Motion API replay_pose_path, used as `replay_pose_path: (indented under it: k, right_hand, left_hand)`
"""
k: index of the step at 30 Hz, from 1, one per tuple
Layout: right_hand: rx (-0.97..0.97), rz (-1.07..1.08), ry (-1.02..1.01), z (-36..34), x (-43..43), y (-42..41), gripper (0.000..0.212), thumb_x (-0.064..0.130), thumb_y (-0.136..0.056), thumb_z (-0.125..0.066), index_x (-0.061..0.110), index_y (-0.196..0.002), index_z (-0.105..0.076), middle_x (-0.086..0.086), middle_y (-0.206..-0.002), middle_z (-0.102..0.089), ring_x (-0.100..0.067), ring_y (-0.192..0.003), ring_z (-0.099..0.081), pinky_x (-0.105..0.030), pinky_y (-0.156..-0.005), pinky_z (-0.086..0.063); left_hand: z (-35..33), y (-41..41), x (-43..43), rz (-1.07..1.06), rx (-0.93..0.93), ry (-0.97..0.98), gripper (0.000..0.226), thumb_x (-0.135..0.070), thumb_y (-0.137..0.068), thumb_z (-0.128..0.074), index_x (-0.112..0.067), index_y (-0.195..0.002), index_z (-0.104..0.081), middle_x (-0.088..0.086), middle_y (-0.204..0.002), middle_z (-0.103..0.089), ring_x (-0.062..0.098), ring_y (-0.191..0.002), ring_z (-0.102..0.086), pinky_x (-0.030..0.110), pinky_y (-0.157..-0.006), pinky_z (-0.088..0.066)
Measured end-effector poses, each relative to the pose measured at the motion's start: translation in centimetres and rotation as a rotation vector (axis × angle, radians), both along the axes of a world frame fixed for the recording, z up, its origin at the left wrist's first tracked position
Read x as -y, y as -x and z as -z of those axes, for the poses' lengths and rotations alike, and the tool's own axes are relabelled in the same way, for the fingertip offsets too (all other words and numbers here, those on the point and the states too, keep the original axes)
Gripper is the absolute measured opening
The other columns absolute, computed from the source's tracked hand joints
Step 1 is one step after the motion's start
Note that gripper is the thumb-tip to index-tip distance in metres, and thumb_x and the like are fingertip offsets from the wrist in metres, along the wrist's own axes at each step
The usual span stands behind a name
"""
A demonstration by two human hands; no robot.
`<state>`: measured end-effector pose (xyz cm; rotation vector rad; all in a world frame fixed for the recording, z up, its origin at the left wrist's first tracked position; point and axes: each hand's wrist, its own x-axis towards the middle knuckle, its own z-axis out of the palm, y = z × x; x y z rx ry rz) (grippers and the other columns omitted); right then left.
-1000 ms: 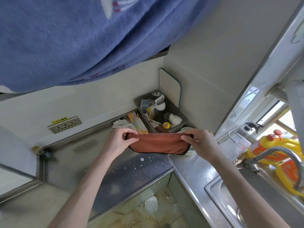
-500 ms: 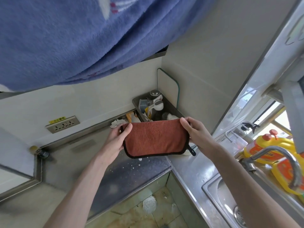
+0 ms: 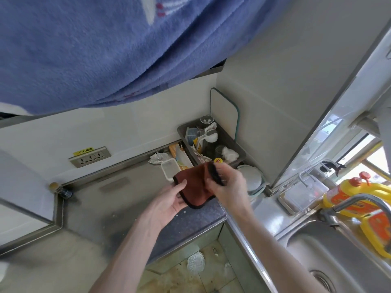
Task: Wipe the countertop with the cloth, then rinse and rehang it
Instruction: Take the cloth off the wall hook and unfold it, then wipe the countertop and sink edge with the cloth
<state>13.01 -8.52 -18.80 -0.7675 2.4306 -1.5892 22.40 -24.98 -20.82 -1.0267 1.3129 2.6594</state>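
Observation:
A rust-brown cloth (image 3: 193, 186) with a dark edge is held folded above the steel countertop (image 3: 118, 199), near the corner. My left hand (image 3: 167, 203) lies palm up under its left part, thumb on top. My right hand (image 3: 227, 187) pinches the cloth's right edge from above. The sink (image 3: 338, 256) and its tap (image 3: 357, 200) sit at the lower right.
A grey bin (image 3: 211, 144) full of small items fills the back corner, with a white container (image 3: 169, 168) and foil beside it. Yellow detergent bottles (image 3: 359, 199) stand behind the tap. A blue towel (image 3: 105, 49) hangs overhead. A wall socket (image 3: 90, 156) is at left.
The cloth was stretched wide between both hands; now the hands have come together and lower, and the cloth is folded over on itself.

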Motion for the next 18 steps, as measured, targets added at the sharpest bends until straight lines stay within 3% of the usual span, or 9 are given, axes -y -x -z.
replay_pose_path:
  k: [3,6,8,10,12,15,17,18]
  right_hand:
    - [-0.120,-0.276,-0.167,0.8,2.2,-3.1,0.044,0.011,-0.093,-0.064,0.029,-0.133,-0.065,0.009,-0.118,-0.076,-0.011,-0.106,-0.072,-0.031,-0.093,-0.061]
    - [-0.005,-0.370,-0.229,1.9,2.3,-3.4,0.044,0.013,-0.090,-0.052,0.032,-0.126,-0.067,0.006,-0.106,-0.078,-0.017,-0.101,-0.075,-0.040,-0.090,-0.061]
    - [0.038,-0.359,-0.266,2.5,1.9,-3.0,0.047,0.012,-0.089,-0.050,0.032,-0.125,-0.071,0.007,-0.103,-0.079,-0.015,-0.096,-0.076,-0.038,-0.088,-0.061]
    - [0.052,-0.339,-0.250,3.2,1.7,-3.3,0.049,0.005,-0.088,-0.050,0.031,-0.121,-0.076,0.008,-0.095,-0.080,-0.007,-0.078,-0.072,-0.032,-0.079,-0.062]
    - [0.119,-0.195,-0.156,4.0,1.4,-4.0,0.045,0.001,-0.090,-0.053,0.026,-0.116,-0.080,0.013,-0.098,-0.081,0.002,-0.083,-0.072,-0.025,-0.083,-0.062]
    - [0.302,0.069,0.023,6.2,0.7,-5.0,0.021,0.020,-0.101,-0.065,0.030,-0.118,-0.074,0.023,-0.108,-0.076,0.002,-0.104,-0.071,-0.025,-0.092,-0.060]
    - [0.662,0.040,0.089,7.6,1.3,-5.9,0.046,0.054,-0.096,-0.066,0.037,-0.138,-0.060,0.022,-0.129,-0.066,-0.004,-0.124,-0.062,-0.030,-0.107,-0.049]
    - [0.883,0.018,0.169,8.6,1.8,-6.1,0.062,0.065,-0.088,-0.067,0.039,-0.144,-0.056,0.020,-0.136,-0.063,-0.007,-0.129,-0.058,-0.034,-0.112,-0.043]
  left_hand:
    - [0.7,0.2,-0.9,-0.023,-0.051,-0.028,0.046,-0.036,-0.097,-0.059,-0.006,-0.131,-0.064,0.022,-0.131,-0.066,0.030,-0.119,-0.066,0.044,-0.104,-0.049]
    - [1.7,-0.5,-0.3,-0.017,-0.045,-0.079,0.062,-0.056,-0.097,-0.055,-0.007,-0.135,-0.062,0.019,-0.134,-0.065,0.031,-0.129,-0.060,0.047,-0.114,-0.039]
    - [2.2,-1.0,0.0,0.015,-0.051,-0.077,0.057,-0.047,-0.097,-0.060,-0.005,-0.136,-0.060,0.020,-0.132,-0.066,0.033,-0.126,-0.061,0.046,-0.108,-0.045]
    - [2.5,-1.2,-0.5,0.011,-0.047,0.022,0.044,-0.029,-0.097,-0.065,-0.004,-0.133,-0.062,0.020,-0.126,-0.069,0.035,-0.118,-0.066,0.042,-0.095,-0.055]
    - [3.2,-1.3,-1.2,-0.080,-0.005,0.057,0.033,-0.025,-0.099,-0.062,-0.008,-0.127,-0.065,0.015,-0.119,-0.074,0.031,-0.111,-0.071,0.044,-0.093,-0.057]
    - [4.5,-1.9,-2.4,-0.138,0.097,0.310,0.024,-0.033,-0.098,-0.063,-0.014,-0.110,-0.072,0.005,-0.103,-0.079,0.022,-0.100,-0.075,0.035,-0.091,-0.058]
    - [5.5,-2.7,-3.3,-0.087,0.113,0.644,0.023,-0.043,-0.093,-0.066,-0.024,-0.103,-0.073,-0.008,-0.096,-0.079,0.012,-0.096,-0.074,0.019,-0.080,-0.057]
    - [6.4,-2.9,-3.9,0.010,0.089,0.742,0.025,-0.045,-0.093,-0.066,-0.029,-0.111,-0.072,-0.014,-0.102,-0.077,0.008,-0.100,-0.072,0.016,-0.083,-0.056]
